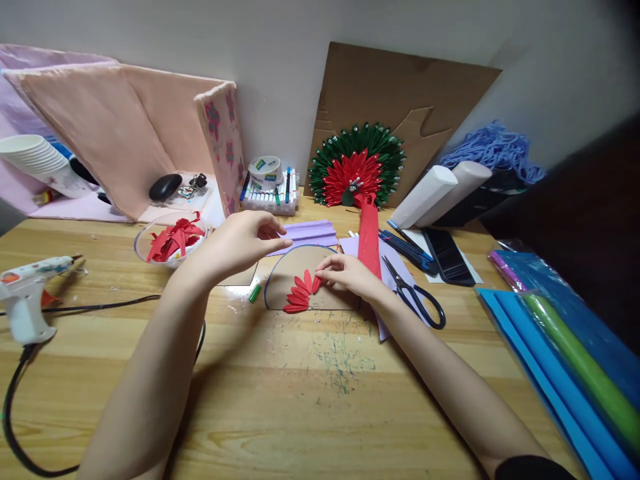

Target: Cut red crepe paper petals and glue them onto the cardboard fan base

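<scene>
A half-round piece of cardboard [300, 263] lies on the wooden table with several red paper petals [299, 295] fanned along its lower left edge. My right hand [350, 275] rests on the cardboard, fingers pinched on the newest red petal [316, 283]. My left hand [240, 241] hovers above the table just left of the cardboard, fingers loosely curved and apart, holding nothing I can see. A clear bowl [143, 248] of red petals sits to its left.
A glue gun [27, 293] with black cord lies at far left. Scissors [414, 293], a red paper strip [369, 237], purple paper [307, 233], a marker box [270, 193], a finished red-green fan [357, 170], white rolls [435, 190] and coloured paper rolls [560, 347] surround the work.
</scene>
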### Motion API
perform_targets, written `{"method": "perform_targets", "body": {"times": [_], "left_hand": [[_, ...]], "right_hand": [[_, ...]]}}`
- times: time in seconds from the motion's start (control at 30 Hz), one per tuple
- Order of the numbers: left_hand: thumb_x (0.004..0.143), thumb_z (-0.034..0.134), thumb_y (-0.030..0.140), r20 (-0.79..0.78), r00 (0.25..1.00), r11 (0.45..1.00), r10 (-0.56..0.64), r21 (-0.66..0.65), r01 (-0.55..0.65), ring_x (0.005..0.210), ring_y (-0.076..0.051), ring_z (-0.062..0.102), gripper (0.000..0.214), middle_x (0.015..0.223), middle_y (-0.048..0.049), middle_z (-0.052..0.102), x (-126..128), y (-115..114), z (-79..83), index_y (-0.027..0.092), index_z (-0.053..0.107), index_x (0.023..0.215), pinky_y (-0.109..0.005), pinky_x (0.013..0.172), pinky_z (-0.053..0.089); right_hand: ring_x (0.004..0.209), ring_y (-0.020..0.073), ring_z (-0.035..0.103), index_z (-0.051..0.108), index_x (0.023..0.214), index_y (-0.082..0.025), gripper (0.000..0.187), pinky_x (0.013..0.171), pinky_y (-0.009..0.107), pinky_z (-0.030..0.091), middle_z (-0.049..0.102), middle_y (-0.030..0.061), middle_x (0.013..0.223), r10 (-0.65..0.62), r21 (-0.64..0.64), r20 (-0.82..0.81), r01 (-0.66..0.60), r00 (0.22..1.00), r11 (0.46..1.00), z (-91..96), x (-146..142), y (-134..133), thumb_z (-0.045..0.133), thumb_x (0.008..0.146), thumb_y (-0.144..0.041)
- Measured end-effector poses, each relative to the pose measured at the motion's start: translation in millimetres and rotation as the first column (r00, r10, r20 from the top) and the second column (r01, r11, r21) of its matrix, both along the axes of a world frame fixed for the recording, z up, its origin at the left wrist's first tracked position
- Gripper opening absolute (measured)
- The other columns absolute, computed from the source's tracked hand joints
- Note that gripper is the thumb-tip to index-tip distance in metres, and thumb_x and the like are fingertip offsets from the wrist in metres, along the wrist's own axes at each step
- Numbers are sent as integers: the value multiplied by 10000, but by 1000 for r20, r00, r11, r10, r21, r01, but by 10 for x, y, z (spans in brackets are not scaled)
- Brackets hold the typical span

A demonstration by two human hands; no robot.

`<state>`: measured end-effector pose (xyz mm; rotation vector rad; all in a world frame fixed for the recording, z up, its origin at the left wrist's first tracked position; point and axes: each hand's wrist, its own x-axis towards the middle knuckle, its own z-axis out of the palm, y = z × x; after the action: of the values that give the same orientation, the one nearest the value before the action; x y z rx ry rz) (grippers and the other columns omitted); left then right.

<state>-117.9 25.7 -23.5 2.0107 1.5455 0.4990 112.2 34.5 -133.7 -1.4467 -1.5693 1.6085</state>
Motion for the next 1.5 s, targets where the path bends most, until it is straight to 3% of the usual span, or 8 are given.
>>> {"method": "perform_targets", "body": {"times": [0.5, 0.7, 0.8, 0.9, 1.0, 1.1, 1.23, 1.5], "left_hand": [[753, 587, 478, -13, 1000, 1000, 0, -7, 0, 842, -196, 635, 349, 941, -62, 703, 11, -8, 33, 195, 679, 934, -297, 743, 488], [763, 580, 471, -31, 1000, 1000, 7, -8, -8, 816, -181, 628, 328, 931, -55, 705, 11, -21, 55, 199, 678, 917, -283, 713, 478], [763, 579, 466, -26, 1000, 1000, 17, 2, -17, 783, -173, 620, 318, 913, -51, 707, -4, -27, 66, 203, 683, 909, -284, 707, 474], [757, 586, 451, -4, 1000, 1000, 19, 11, -19, 767, -172, 615, 310, 895, -56, 708, -13, -29, 71, 198, 687, 906, -289, 705, 474], [757, 588, 440, 1, 1000, 1000, 14, 15, -14, 763, -173, 615, 301, 877, -59, 706, -13, -32, 75, 193, 688, 896, -288, 696, 474], [761, 585, 432, 2, 1000, 1000, 12, 12, -12, 776, -177, 618, 290, 873, -58, 706, -13, -34, 79, 191, 687, 885, -285, 698, 475], [758, 591, 434, 22, 1000, 1000, 6, 11, -6, 800, -185, 625, 298, 896, -68, 703, -28, -32, 84, 188, 684, 897, -296, 713, 475], [750, 614, 393, 33, 999, 1000, 6, 12, -6, 813, -188, 622, 269, 885, -66, 699, -45, -34, 91, 179, 685, 898, -295, 712, 466]], "right_hand": [[513, 71, 482, 587, 786, -140, 158, 435, 170, 351, 568, -21, 625, -14, 74, 69, 9, 998, 997, 1, -64, -34, 651, 714, -266], [604, 117, 552, 620, 843, -154, 139, 540, 238, 426, 629, 18, 735, -30, 289, 222, -36, 975, 957, -26, -35, -43, 629, 751, -258], [707, 135, 564, 633, 843, -159, 71, 667, 271, 449, 623, 48, 829, 7, 539, 366, -218, 931, 813, 114, 22, -47, 599, 796, -201], [748, 148, 534, 618, 849, -158, 86, 681, 278, 435, 583, 63, 858, 187, 641, 537, -542, 823, 544, 274, 76, -10, 536, 856, -180], [754, 165, 495, 606, 815, -164, 172, 657, 281, 400, 564, 64, 831, 259, 552, 757, -800, 599, 236, 359, 85, 62, 455, 897, -160], [718, 166, 469, 603, 809, -176, 213, 620, 272, 369, 560, 54, 793, 267, 415, 869, -908, 416, 62, 379, 53, 120, 419, 905, -132], [761, 176, 482, 611, 840, -167, 193, 644, 272, 377, 575, 68, 817, 307, 384, 880, -923, 362, -12, 375, 0, 145, 432, 908, -145], [755, 171, 490, 608, 847, -174, 174, 644, 275, 371, 588, 64, 846, 323, 315, 901, -948, 288, -34, 345, -73, 181, 460, 867, -86]]}}
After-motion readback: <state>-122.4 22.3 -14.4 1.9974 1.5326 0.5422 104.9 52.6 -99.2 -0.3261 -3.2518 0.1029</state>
